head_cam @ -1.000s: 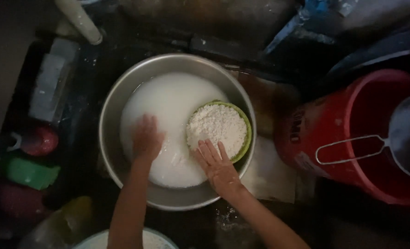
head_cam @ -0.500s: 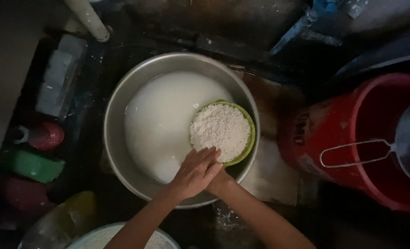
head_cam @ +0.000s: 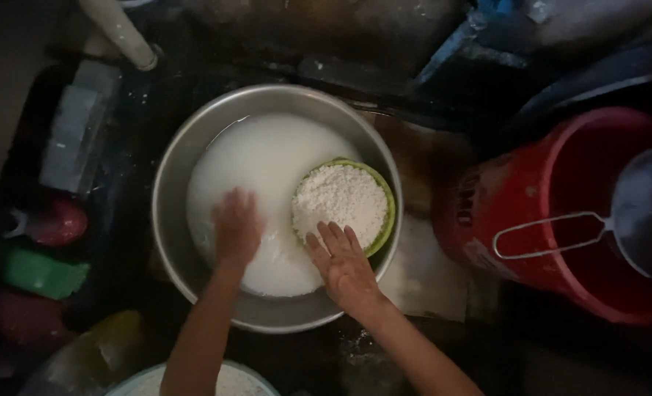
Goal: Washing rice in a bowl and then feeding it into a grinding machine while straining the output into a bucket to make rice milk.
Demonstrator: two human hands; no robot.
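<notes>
A large metal basin (head_cam: 176, 169) holds milky white water. A small green bowl (head_cam: 386, 220) heaped with white rice grains (head_cam: 341, 202) leans inside the basin at its right side. My left hand (head_cam: 236, 227) is spread flat in the white water, slightly blurred. My right hand (head_cam: 343, 262) lies open, fingers on the near edge of the green bowl and touching the rice. Neither hand grips anything.
A red bucket (head_cam: 553, 220) with a wire-handled strainer (head_cam: 634, 213) across it stands at the right. A white pipe (head_cam: 121, 33) is at the top left. A grey block (head_cam: 73, 136), red and green items (head_cam: 44, 268) line the left. Another white-filled container (head_cam: 231, 381) sits at the bottom edge.
Half a second ago both hands met at the near rim of the green bowl. My left hand has since moved left into the white water; my right hand stays by the bowl.
</notes>
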